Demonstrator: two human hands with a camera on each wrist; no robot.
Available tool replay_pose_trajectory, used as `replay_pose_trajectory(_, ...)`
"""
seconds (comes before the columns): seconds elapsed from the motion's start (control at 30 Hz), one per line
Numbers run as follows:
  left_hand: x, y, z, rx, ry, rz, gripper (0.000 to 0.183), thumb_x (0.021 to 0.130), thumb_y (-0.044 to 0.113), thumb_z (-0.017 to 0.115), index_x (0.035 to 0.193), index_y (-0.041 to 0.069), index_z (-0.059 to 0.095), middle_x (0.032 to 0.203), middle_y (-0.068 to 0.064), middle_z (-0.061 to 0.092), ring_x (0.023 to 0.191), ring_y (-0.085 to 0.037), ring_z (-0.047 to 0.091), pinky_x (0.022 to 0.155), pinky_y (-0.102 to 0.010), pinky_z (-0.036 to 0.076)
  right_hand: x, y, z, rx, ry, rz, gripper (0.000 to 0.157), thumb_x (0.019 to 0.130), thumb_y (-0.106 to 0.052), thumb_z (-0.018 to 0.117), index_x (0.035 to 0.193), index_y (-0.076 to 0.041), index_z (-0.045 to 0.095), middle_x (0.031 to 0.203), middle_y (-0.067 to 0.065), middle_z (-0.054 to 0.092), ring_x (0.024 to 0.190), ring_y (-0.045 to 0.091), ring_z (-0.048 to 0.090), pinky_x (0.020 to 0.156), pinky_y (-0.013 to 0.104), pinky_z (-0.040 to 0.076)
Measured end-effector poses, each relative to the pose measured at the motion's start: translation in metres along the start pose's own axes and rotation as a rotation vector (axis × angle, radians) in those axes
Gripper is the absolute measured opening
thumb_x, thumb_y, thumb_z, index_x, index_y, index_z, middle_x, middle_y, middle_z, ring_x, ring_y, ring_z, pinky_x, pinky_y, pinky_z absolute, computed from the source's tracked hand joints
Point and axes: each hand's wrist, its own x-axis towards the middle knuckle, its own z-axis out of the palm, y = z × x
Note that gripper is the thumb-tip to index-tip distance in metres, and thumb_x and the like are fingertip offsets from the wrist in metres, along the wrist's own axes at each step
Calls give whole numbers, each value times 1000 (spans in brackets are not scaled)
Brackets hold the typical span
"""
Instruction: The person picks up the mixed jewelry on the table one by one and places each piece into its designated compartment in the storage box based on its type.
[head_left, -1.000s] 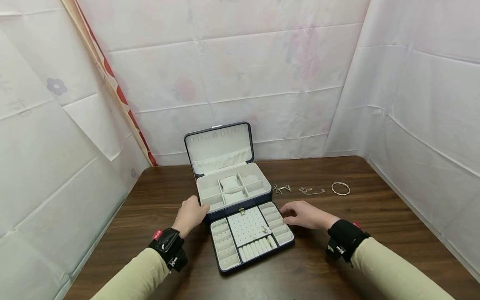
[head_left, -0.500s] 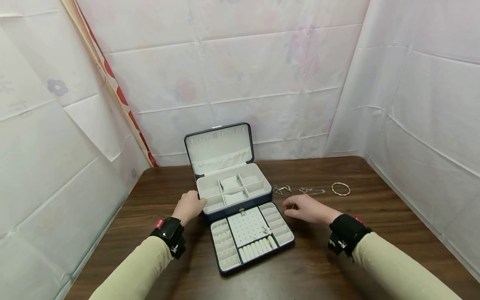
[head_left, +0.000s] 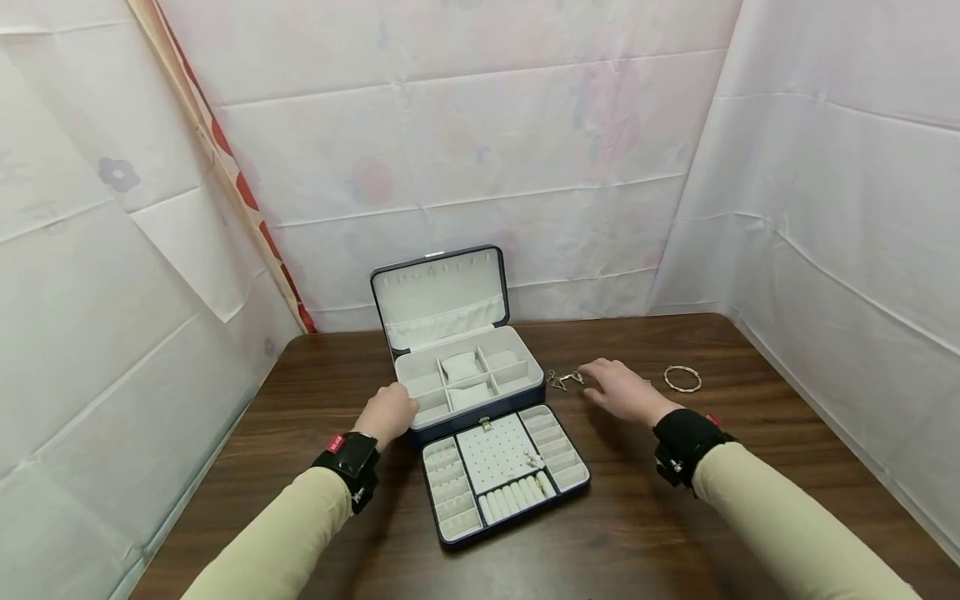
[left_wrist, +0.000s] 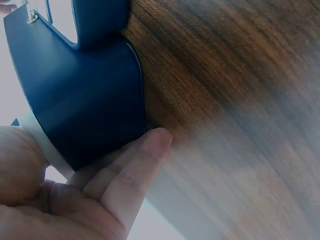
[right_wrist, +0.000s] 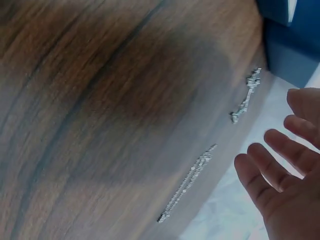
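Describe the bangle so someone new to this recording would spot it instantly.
On the brown tabletop stands an open jewellery box. Look right from it, past the person's right hand, to the bangle. It alone forms a round hoop; the two silvery chains nearer the box lie strung out.

Box [head_left: 467,420], tray [head_left: 491,454], jewellery [right_wrist: 184,190] on table [head_left: 622,517]

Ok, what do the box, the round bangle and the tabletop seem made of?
Box: looks like smooth blue leatherette, judging by its soft sheen. Bangle: probably metal, perhaps polished, from its thin pale ring; too small to be sure. Tabletop: wood or laminate, faintly glossy, from its streaky brown grain.
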Motion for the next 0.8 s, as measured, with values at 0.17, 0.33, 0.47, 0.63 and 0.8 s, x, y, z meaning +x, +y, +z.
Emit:
replay_pose_trajectory(0.17,-2,3,-1,19,-3,6,24,99,12,52,81,-1,60,76,-11,54,66,-26,53,62,-38,46,5,1,10,-64,-1,-48,45,100,-8,63,141,6,53,142,27,54,127,46,53,106,56,43)
replay_pose_trajectory(0.33,-2,2,1,26,4,27,24,98,11,50,82,-3,62,78,-12,55,67,-26,52,63,-41,48,9,-3,13,-67,-42,-85,48,102,-6,59,147,5,48,151,29,46,134,49,48,107,59,42)
replay_pose_trajectory(0.47,0,1,2,23,5,25,25,98,11,50,84,-5,63,79,-13,56,67,-26,53,63,-41,48,12,-6,15,-101,-88,-96,47,104,-8,55,149,2,47,154,28,43,136,50,45,104,62,43)
replay_pose_trajectory(0.63,0,1,1,29,13,21,26,98,12,51,87,-8,64,81,-14,57,68,-26,54,64,-42,50,17,-5,20,-159,-137,-82,45,106,-11,52,150,0,47,155,26,42,137,53,43,104,66,41)
replay_pose_trajectory(0.8,-2,4,0,9,4,8,25,98,11,51,88,-8,63,79,-14,56,66,-26,53,62,-40,48,17,-3,26,-188,-136,-108,41,105,-10,54,143,4,53,149,27,49,133,51,48,103,63,43)
